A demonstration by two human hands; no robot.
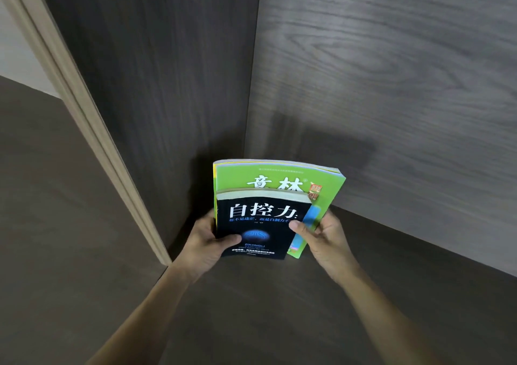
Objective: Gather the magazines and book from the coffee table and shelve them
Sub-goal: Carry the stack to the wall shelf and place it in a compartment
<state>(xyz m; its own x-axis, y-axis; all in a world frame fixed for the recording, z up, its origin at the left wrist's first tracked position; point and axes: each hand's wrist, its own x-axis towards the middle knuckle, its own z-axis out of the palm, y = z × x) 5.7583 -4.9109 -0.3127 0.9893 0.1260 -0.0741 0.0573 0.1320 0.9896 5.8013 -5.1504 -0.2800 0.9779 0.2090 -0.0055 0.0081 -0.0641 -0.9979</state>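
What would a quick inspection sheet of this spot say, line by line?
Surface: dark wood-grain shelf board, bare around the stack.
Job's things: black book in front of green magazines, held upright in the shelf corner.
Clutter: nothing seen.
Hands: left hand grips the stack's left edge; right hand grips its right edge.
Cables: nothing seen.
Surroundings: dark side panel, back panel, pale frame.

Dark wood-grain back panel [391, 84] meeting a darker side panel [156, 70] in a corner. Below — a dark, matte shelf board [307, 308] with soft shadows near the corner. At left, a pale beige frame edge [84, 118] running diagonally — beside it another dark surface [56, 196].
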